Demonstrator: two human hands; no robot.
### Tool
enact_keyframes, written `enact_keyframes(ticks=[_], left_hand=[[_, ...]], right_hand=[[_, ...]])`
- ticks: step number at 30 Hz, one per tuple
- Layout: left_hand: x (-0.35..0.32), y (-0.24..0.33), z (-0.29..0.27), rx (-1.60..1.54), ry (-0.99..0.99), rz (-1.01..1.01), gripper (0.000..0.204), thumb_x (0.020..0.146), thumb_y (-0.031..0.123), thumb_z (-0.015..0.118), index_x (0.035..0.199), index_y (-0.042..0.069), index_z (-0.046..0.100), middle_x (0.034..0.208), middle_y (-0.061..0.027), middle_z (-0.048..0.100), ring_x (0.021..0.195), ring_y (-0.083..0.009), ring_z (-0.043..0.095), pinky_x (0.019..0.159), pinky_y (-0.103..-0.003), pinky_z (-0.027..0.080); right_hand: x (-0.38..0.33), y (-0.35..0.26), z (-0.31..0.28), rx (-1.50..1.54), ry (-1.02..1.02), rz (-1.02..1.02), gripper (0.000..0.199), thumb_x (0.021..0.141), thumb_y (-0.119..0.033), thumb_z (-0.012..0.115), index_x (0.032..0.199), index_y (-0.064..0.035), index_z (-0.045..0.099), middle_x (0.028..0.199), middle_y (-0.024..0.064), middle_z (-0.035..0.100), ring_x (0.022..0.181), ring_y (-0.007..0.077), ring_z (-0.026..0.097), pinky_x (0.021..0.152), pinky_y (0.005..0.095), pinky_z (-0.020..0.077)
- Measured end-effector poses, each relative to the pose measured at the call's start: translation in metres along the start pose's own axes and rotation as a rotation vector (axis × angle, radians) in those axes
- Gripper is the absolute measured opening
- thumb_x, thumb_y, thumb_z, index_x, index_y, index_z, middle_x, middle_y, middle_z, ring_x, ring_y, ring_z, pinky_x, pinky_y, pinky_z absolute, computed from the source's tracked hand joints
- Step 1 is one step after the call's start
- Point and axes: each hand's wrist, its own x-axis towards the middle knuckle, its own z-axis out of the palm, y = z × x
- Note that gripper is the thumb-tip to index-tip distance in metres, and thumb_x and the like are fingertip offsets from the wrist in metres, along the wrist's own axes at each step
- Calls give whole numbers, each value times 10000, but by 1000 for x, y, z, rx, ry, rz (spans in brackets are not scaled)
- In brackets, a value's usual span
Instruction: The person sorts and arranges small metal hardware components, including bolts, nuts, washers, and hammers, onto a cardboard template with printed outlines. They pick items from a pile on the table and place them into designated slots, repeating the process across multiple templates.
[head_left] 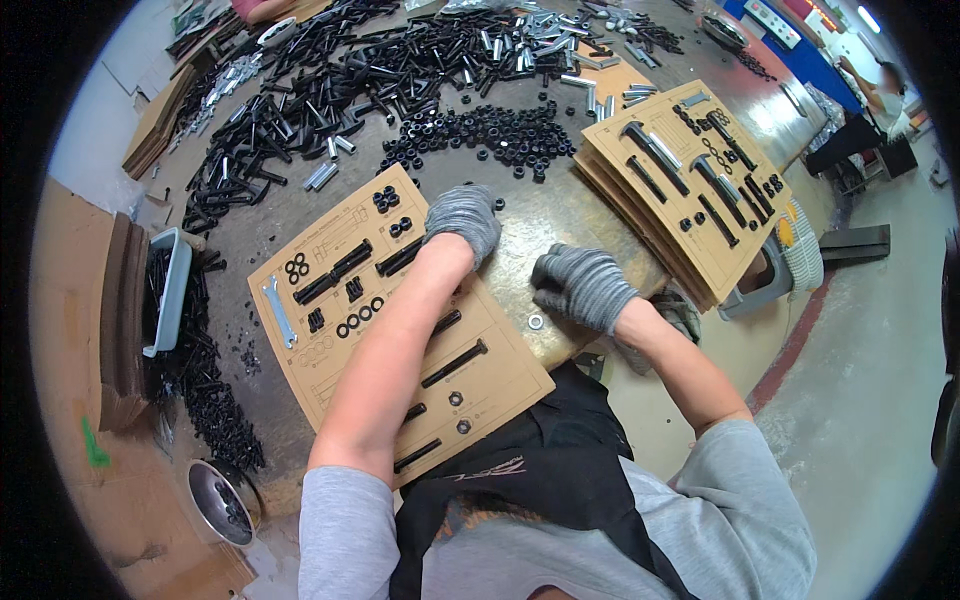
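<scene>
The landmark here is the card (pixel 400 320), a brown cardboard sheet with printed outlines lying on the table (pixel 560 225) just in front of the person. Its near end carries long black bolts (pixel 455 362) and two small nuts (pixel 456 398); its far half holds shorter bolts, a row of rings (pixel 360 318), black nuts and, at its left edge, a flat silver wrench (pixel 279 310). Several outlines near the middle and left look unfilled, so I judge the work to be mid-way through loading the card with hardware. The left hand (pixel 463 218), gloved in grey, rests curled at the card's far right corner, beside a few loose nuts; whether it grips anything I cannot tell. The right hand (pixel 582 287), also gloved, lies on the bare table just right of the card, fingers bent downward, apart from the left; whether it holds a part is hidden. A silver washer (pixel 536 322) lies on the table between this hand and the card's right edge. Beyond the card sits a heap of black nuts (pixel 480 135), and farther still a spread of black and silver tubes (pixel 400 70). Right of the card a stack of filled cards (pixel 690 185) rests. The next move likely calls for picking small parts from the heap and seating each in its matching outline.
</scene>
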Motion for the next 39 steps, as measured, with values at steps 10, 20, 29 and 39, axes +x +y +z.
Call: enact_keyframes(ticks=[10,20,29,39], left_hand=[[-88,-78,-89,-429,280,-52,252,797,142,664,1014,14,669,877,-90,702,761,-152,648,755,-297,526],[-242,-194,-79,-475,127,-272,263,769,128,718,1009,26,681,886,-65,690,823,-138,649,770,-294,535],[-250,-190,-47,11,171,-113,166,810,197,607,945,110,651,880,-103,645,806,-288,638,736,-390,520],[-255,-191,-41,-83,262,-160,283,788,243,678,1004,63,646,934,-137,632,860,-310,623,800,-392,504]], right_hand=[[96,53,5,264,298,60,224,794,-254,660,896,-56,673,839,171,674,758,297,648,724,394,515],[116,9,8,-145,166,-33,173,789,-182,655,917,-66,667,893,167,655,880,346,617,798,426,494],[120,-100,-5,720,-53,74,233,815,-169,708,992,-21,676,843,44,677,685,74,596,568,237,525],[138,-222,90,-136,-89,-550,169,834,-200,623,941,-70,634,884,129,630,856,305,627,761,406,513]])
